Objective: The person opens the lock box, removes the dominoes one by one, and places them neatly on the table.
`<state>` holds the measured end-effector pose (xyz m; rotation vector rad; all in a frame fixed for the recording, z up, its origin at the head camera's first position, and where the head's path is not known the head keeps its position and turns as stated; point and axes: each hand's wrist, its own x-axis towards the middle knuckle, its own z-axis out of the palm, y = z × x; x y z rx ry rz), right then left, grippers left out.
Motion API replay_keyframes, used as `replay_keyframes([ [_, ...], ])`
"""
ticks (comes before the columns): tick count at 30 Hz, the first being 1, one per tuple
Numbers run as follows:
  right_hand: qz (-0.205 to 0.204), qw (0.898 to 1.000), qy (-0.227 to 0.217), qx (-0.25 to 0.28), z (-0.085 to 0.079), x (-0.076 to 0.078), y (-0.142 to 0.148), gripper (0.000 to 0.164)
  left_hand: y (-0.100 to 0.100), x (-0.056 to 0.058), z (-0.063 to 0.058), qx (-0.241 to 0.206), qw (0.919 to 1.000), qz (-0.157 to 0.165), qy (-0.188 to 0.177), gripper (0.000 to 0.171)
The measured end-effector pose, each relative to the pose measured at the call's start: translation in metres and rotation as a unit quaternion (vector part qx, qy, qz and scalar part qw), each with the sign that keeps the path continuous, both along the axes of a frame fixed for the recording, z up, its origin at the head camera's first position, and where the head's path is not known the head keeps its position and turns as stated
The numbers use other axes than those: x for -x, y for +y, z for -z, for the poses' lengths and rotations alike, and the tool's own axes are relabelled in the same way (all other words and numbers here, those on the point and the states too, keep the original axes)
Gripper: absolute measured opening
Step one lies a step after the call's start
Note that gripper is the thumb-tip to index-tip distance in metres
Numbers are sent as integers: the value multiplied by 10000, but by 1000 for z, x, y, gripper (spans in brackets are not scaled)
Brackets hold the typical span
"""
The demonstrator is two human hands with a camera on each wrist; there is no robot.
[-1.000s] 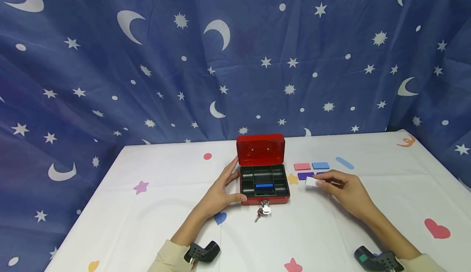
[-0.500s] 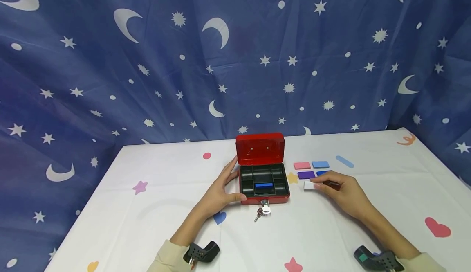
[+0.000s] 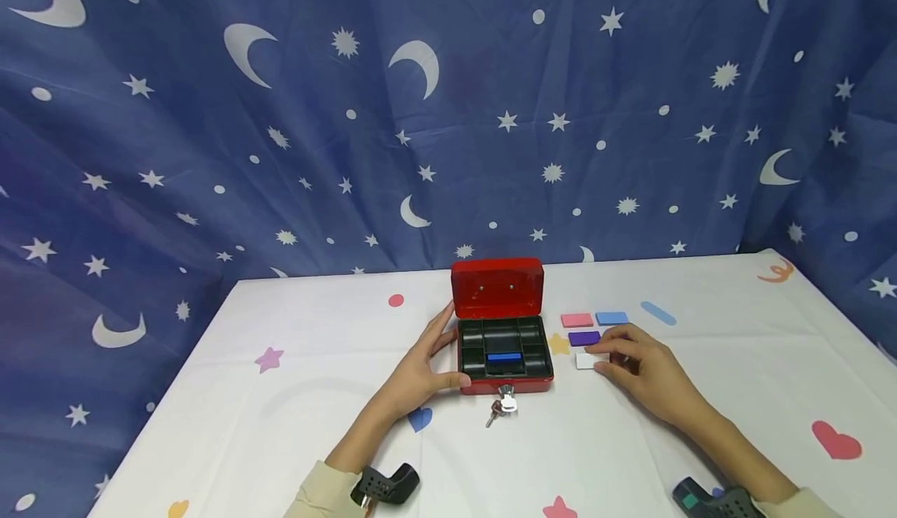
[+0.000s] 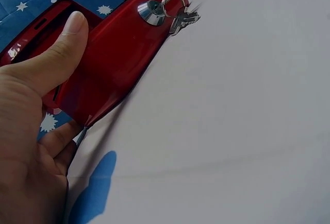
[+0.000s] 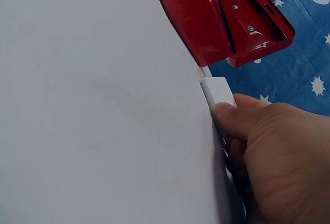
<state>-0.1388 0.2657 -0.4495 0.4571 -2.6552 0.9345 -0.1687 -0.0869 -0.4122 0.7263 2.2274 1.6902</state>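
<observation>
A red cash box [image 3: 504, 384] stands on the table with its lid [image 3: 497, 290] raised. Inside is a black compartment tray [image 3: 501, 335] with a blue bar [image 3: 504, 357] in its front middle section. My left hand [image 3: 413, 378] grips the box's left side, thumb at the front corner and fingers along the side. Keys [image 4: 181, 20] hang from the front lock [image 4: 151, 12]. To the right of the box, my right hand [image 3: 648, 374] pinches a small white rectangular block [image 3: 585, 361] between thumb and fingers, low over the cloth.
Behind the white block, a purple tile [image 3: 585, 338], a pink tile [image 3: 577, 320] and a light blue tile [image 3: 612, 318] lie flat. The white tablecloth [image 3: 315, 409] bears printed shapes. A blue star-and-moon curtain [image 3: 448, 152] hangs along the table's back.
My right hand has brought the white block slightly toward me and left, and it sits flatter. A darker blue tile behind the hand is now covered. My left hand keeps its place.
</observation>
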Motion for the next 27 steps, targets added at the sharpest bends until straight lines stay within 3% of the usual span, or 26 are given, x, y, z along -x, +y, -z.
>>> replay_keyframes([
  [4,-69,9999,42,-72,1,0,-1,27,0,0,1,28,10000,7,-14,103],
  [11,122,9987,-309,-380,0,0,-1,29,0,0,3,8,10000,-20,-30,104],
  [27,65,9988,-231,-427,1,0,-1,26,-1,-1,1,54,9999,-94,10,102],
])
